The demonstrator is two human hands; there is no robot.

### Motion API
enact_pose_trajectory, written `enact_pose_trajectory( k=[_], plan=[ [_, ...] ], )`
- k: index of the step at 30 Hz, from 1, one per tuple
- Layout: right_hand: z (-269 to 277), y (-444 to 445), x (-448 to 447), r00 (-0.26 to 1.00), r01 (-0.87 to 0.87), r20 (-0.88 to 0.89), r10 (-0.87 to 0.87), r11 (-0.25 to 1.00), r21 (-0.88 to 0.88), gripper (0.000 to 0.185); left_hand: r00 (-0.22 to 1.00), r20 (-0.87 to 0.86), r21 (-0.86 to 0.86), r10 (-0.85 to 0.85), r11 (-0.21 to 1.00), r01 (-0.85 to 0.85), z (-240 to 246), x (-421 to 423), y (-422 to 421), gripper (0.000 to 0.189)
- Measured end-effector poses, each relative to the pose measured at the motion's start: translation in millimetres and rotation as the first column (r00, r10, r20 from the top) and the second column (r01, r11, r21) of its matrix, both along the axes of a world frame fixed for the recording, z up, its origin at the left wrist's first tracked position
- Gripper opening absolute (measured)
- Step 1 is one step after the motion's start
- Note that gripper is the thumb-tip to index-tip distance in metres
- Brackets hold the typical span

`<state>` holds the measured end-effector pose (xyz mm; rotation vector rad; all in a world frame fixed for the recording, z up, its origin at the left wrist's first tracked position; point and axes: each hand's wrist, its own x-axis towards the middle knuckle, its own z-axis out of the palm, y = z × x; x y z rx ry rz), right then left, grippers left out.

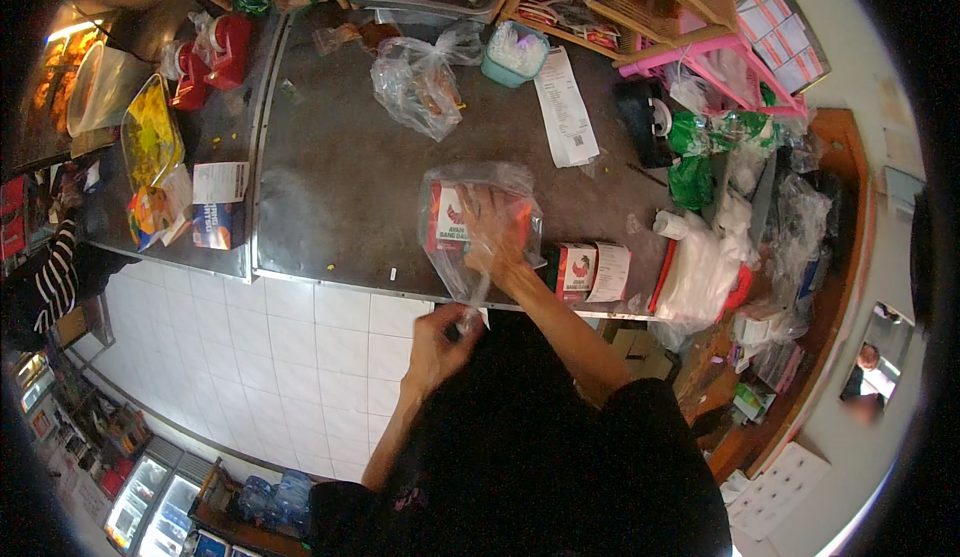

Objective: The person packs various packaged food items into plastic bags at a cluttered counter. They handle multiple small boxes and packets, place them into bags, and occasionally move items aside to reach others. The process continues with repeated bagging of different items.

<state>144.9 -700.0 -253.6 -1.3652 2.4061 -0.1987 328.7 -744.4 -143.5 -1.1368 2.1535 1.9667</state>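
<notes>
My left hand (446, 343) pinches the gathered end of a clear plastic bag (480, 172) just off the near edge of the counter. The bag lies around a red and white cardboard food box (448, 216). My right hand (493, 231) is spread across the top of this box and hides its middle; blur and the clear plastic leave it unsettled whether the fingers grip. To the right of that hand, close to the counter edge, sits a similar printed box (576, 272) with a paper slip (611, 270) on it.
Beyond the bag lie a filled, knotted plastic bag (416, 81), a teal tub (514, 54) and a long receipt (566, 111). Plastic bags (694, 276) are heaped right. At left stand a yellow-stained tray (152, 133), red-lidded containers (225, 51) and a blue box (214, 225). A striped sleeve (58, 276) shows far left.
</notes>
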Motion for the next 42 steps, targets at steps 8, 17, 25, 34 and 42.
enact_pose_trajectory(
  k=[8,17,25,34,42],
  plan=[
    [-32.1,12.6,13.2,0.991,-0.13,-0.044,0.13,0.991,-0.019,0.083,0.92,-0.217,-0.25,0.326,0.893,-0.375,-22.4,-29.7,-66.4,0.051],
    [4.3,2.2,14.0,0.968,0.128,0.219,-0.119,0.991,-0.026,0.09,0.845,-0.094,0.494,0.527,0.761,-0.42,-171.4,1.4,92.0,0.05],
    [1.3,-19.9,24.3,0.962,0.239,0.14,-0.236,0.971,-0.005,0.088,0.808,-0.009,0.38,0.589,0.749,-0.542,-122.3,8.2,82.8,0.022],
    [-29.5,12.6,49.1,0.972,0.023,-0.234,-0.005,0.997,0.075,0.052,0.782,0.145,0.436,0.607,0.67,-0.601,38.4,30.8,67.6,0.055],
    [-54.8,14.0,44.9,0.959,-0.128,-0.253,0.131,0.991,0.027,0.036,0.953,-0.114,-0.371,0.28,0.878,-0.302,-12.8,10.1,-1.2,0.055]
  ],
)
